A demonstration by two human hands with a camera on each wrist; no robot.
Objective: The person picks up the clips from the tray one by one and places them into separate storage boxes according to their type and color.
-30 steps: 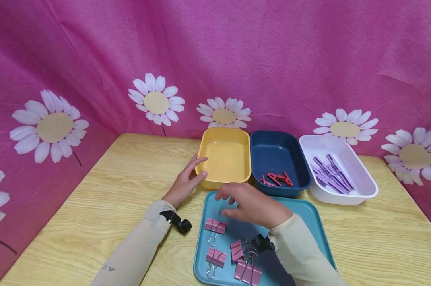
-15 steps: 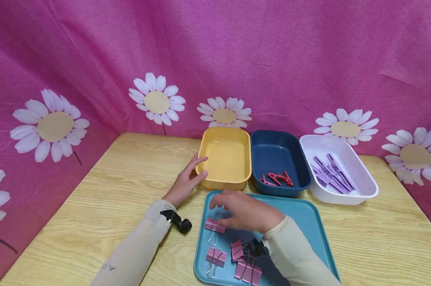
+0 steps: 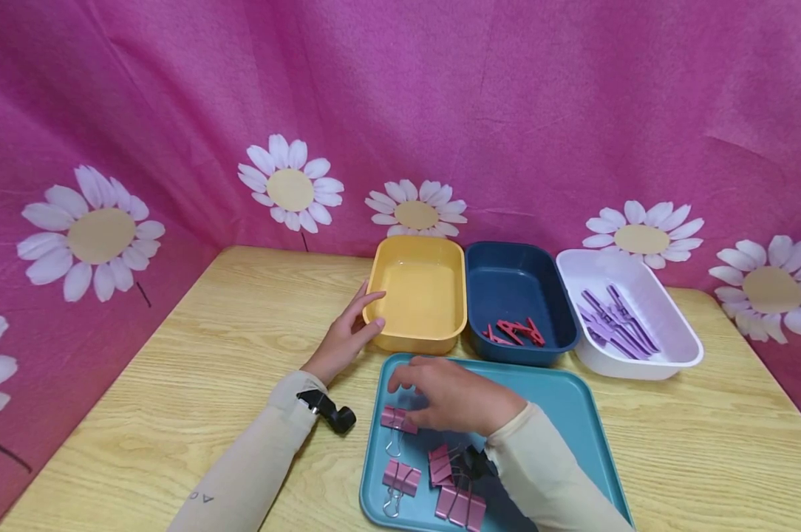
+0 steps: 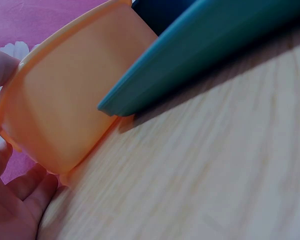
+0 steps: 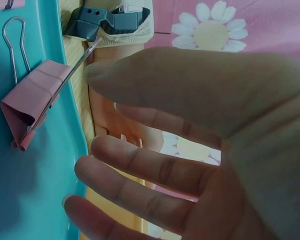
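A person's right hand (image 3: 455,396) hovers low over the far left part of a teal tray (image 3: 573,414) on the wooden bench (image 3: 227,347), its fingers (image 5: 140,167) spread and relaxed with nothing in their grasp; the thumb tip sits just beside one wire handle of a pink binder clip (image 3: 398,420), which lies on the tray at about 9 o'clock from the hand. Whether thumb and wire actually touch cannot be told. Three more pink binder clips (image 3: 440,480) lie near the tray's near edge, at 6 o'clock from the hand. The left hand (image 3: 344,338) rests against the near left corner of a yellow tub (image 3: 417,295), thumb on the rim and fingers (image 4: 27,182) loosely along its outer wall. To the tub's 3 o'clock stand a navy tub (image 3: 516,284) holding red clips (image 3: 515,333), then a white tub (image 3: 666,355) holding purple clips (image 3: 613,322). A pink daisy-print cloth (image 3: 400,111) hangs behind.
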